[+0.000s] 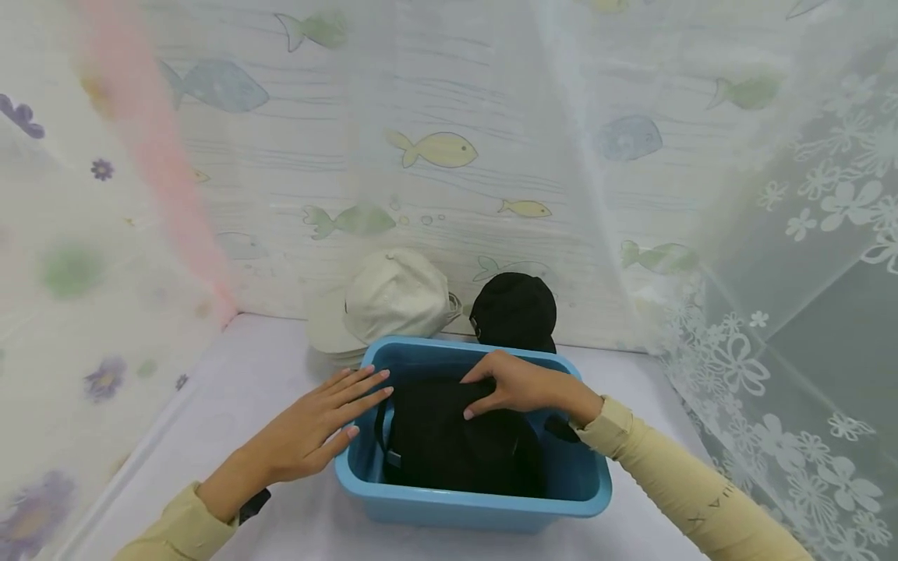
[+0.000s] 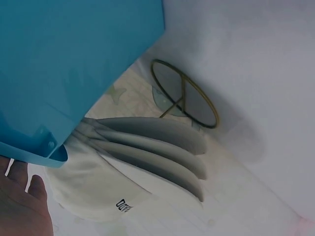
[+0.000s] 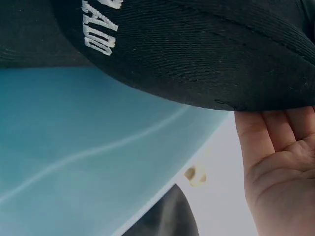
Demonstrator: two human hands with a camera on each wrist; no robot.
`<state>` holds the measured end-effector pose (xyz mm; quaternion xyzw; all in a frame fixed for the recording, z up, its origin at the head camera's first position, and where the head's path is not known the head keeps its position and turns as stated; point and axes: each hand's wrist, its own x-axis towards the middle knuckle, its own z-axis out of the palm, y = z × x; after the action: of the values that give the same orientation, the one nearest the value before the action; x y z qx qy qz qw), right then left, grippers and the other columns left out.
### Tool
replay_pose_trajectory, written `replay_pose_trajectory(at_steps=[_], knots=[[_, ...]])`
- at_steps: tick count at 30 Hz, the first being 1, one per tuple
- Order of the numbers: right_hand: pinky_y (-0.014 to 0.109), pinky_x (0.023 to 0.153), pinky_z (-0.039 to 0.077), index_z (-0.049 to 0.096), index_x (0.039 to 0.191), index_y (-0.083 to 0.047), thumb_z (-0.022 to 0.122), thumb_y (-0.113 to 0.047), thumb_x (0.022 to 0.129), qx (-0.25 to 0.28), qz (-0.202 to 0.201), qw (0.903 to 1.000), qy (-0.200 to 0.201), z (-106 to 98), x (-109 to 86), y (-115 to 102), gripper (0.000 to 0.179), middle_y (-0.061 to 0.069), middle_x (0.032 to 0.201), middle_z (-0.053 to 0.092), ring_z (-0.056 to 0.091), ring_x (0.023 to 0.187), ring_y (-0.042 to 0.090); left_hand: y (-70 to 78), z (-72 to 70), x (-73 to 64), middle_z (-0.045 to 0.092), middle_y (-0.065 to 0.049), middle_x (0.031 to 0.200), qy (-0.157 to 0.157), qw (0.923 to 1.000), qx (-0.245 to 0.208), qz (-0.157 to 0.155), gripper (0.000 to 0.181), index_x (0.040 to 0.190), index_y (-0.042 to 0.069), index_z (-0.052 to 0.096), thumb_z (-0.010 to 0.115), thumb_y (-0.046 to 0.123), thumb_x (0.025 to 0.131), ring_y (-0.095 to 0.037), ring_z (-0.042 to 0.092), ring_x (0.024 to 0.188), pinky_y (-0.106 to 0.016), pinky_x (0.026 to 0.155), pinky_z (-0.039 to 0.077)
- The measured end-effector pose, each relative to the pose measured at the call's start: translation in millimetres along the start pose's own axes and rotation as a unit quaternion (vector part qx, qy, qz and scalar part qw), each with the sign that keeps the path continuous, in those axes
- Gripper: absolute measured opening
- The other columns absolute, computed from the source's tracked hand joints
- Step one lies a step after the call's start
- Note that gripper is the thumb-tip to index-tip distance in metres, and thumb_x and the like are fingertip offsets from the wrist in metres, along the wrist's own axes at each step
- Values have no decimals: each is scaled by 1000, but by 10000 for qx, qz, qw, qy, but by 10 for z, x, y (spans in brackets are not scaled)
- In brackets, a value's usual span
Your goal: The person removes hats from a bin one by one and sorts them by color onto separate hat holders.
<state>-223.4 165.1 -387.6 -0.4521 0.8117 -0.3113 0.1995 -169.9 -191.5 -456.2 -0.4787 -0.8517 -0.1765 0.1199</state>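
Note:
A black cap (image 1: 456,444) with white lettering lies in a blue plastic tub (image 1: 484,505). My right hand (image 1: 522,383) reaches over the tub's back right side and grips the cap's crown between thumb and fingers. In the right wrist view, the cap's edge (image 3: 162,88) covers the fingertips of that hand (image 3: 280,162). On the tub's left rim, my left hand (image 1: 316,425) rests with its fingers stretched out. The left wrist view shows those fingers (image 2: 18,174) at the tub's lip (image 2: 29,153).
Behind the tub, nested off-white caps (image 1: 393,296) stand at left and a black cap (image 1: 515,312) at right. A gold wire ring (image 2: 184,93) shows beside the off-white brims. Sheer patterned curtains (image 1: 435,93) surround the white table surface (image 1: 281,343).

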Motion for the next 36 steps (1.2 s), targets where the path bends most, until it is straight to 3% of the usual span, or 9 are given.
replay_pose_trajectory(at_steps=[11,20,26,36], knots=[[28,87,58,76,119,-9,78,-25,91,-239,-75,9989,402,-313,-167,-227,32,-4,108,77,69,95,5,1,-1,16,30,-5,167,3,10000,-39,-14,59,160,15,35,51,20,104,-27,21,156,-31,128,2],[31,92,58,77,119,-11,78,-23,91,-186,43,9991,389,-478,-275,-315,30,-4,108,77,70,98,7,-3,26,6,29,-5,167,73,10000,-38,23,61,161,14,31,51,19,104,-28,21,156,-32,128,2],[31,88,59,76,119,-13,78,-23,91,-199,3,9989,421,-577,-345,-342,30,-6,107,77,71,96,8,-9,38,0,30,-5,167,136,9999,-29,53,61,161,12,31,51,18,103,-29,23,155,-31,128,3],[31,88,59,75,124,-14,79,-22,91,-262,291,9973,613,-759,-462,-470,34,-6,110,76,70,98,10,16,1,11,32,-6,166,91,10000,0,0,61,160,13,33,52,19,103,-29,23,155,-31,128,4]])
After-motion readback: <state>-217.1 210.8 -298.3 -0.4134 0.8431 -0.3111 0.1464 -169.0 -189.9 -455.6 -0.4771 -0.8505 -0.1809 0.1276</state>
